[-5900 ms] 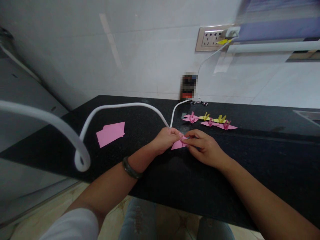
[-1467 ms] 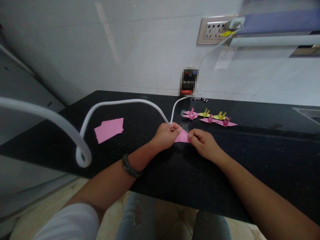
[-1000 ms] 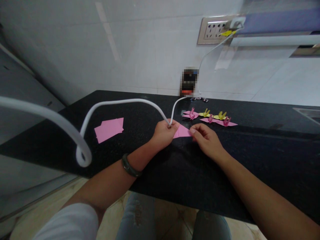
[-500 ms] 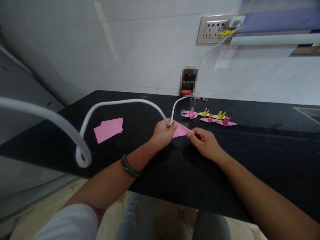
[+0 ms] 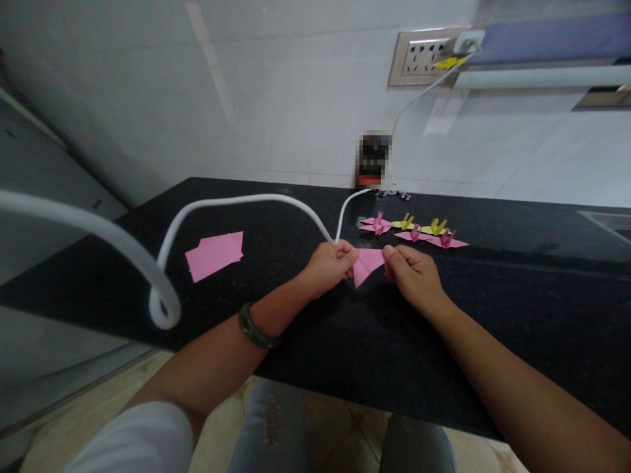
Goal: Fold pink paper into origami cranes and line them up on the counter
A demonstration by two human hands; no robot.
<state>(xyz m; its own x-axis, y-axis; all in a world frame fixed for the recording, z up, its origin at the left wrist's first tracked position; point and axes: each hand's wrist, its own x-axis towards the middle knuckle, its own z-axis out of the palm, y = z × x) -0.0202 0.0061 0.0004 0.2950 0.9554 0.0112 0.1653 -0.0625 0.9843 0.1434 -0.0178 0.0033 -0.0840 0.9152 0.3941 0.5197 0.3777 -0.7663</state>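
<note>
Pink folded paper point(image 5: 367, 264) pinched between both hands' fingertips

Both forearms angle in from below: left hand point(image 5: 328, 266) pinches the left edge of the pink paper point(image 5: 367, 264), right hand point(image 5: 414, 276) pinches its right edge, fingers curled.

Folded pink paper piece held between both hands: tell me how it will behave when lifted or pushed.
The folded pink paper piece is probably light: the left hand and right hand hold it by fingertip pinches. Its sharp creases suggest it keeps its shape yet would crush under a firm squeeze. Pushed, it would likely slide easily on the glossy black stone counter.
</note>
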